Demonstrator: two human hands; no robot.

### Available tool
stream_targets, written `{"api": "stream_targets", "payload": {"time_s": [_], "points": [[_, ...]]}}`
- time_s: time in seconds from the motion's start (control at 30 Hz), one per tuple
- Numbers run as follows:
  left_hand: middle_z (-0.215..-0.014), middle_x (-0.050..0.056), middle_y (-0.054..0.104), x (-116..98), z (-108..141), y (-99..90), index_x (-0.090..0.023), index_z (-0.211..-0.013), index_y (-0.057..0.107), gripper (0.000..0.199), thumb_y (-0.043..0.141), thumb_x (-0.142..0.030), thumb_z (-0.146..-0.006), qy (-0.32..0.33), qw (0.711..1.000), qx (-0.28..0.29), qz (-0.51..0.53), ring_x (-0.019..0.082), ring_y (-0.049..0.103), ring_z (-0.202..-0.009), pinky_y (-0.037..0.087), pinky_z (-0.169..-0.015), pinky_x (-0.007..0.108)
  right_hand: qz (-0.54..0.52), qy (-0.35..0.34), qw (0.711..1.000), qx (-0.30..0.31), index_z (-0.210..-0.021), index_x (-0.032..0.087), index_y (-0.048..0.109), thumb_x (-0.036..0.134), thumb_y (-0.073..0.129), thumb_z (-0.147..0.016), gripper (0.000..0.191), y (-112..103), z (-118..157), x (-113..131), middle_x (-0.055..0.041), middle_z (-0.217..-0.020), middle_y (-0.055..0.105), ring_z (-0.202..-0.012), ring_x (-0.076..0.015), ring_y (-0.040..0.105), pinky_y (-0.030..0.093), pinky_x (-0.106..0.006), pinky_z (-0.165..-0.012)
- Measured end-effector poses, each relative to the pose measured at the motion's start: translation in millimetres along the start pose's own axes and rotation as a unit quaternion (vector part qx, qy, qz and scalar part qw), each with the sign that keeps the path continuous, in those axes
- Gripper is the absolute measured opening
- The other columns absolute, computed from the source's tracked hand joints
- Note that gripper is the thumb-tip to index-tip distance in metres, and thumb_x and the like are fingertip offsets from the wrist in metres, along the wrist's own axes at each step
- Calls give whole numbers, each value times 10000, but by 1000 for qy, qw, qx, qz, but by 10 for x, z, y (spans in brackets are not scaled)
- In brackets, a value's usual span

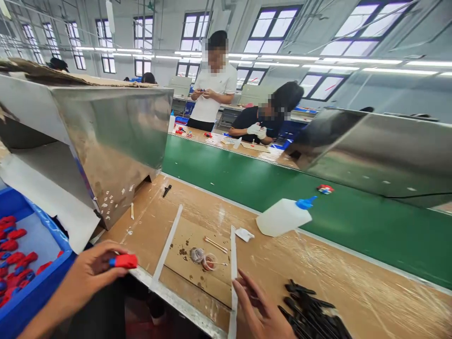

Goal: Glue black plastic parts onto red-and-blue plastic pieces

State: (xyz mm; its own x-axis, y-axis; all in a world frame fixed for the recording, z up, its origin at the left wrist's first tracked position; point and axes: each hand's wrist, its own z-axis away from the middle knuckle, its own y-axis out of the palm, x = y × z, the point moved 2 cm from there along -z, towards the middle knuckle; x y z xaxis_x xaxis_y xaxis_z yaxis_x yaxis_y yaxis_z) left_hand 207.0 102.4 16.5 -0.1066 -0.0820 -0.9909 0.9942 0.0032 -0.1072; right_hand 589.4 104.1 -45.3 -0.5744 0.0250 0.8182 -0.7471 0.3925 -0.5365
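The left hand pinches a red-and-blue piece, seemingly positioning it, while the right hand hangs loosely spread and empty, the next move calling for a steady grip.

Hands apart, red-blue piece in left, workbench

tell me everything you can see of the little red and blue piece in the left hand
The little red and blue piece has a bright red, blocky body with a short blue section at the end nearer the palm. It looks like plastic. The left hand pinches it between thumb and fingers, roughly level, red end pointing right in the picture. It appears by the near edge of the brown tabletop. Only that hand visibly touches it; finer detail is too small to tell.
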Motion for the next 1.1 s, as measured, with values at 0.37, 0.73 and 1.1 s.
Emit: {"api": "stream_targets", "payload": {"time_s": [0.37,0.73,1.1], "points": [[-930,33,683,212,-236,1296,-197,-1015,676,323,805,-314,-743,-163,914,162,334,203,692,-800,544,-784,355,-41,55,996,65,-992,182,733,599,670,-770,477,261,-221,169,-55,-853,712,-712,-193,618,517,-293,-689],[-836,14,680,328,-223,1252,-178,-940,706,366,878,-282,-634,-189,926,94,314,109,555,-707,414,-614,209,-6,33,998,51,-939,183,753,593,648,-797,447,284,-275,231,-22,-676,636,-603,-168,567,482,-257,-566],[-797,7,673,296,-225,1318,-178,-911,656,332,860,-278,-670,-197,902,143,357,119,616,-614,477,-618,248,26,-120,991,48,-978,247,728,460,563,-922,275,379,-289,468,-37,-945,726,-693,-169,615,492,-279,-626]]}}
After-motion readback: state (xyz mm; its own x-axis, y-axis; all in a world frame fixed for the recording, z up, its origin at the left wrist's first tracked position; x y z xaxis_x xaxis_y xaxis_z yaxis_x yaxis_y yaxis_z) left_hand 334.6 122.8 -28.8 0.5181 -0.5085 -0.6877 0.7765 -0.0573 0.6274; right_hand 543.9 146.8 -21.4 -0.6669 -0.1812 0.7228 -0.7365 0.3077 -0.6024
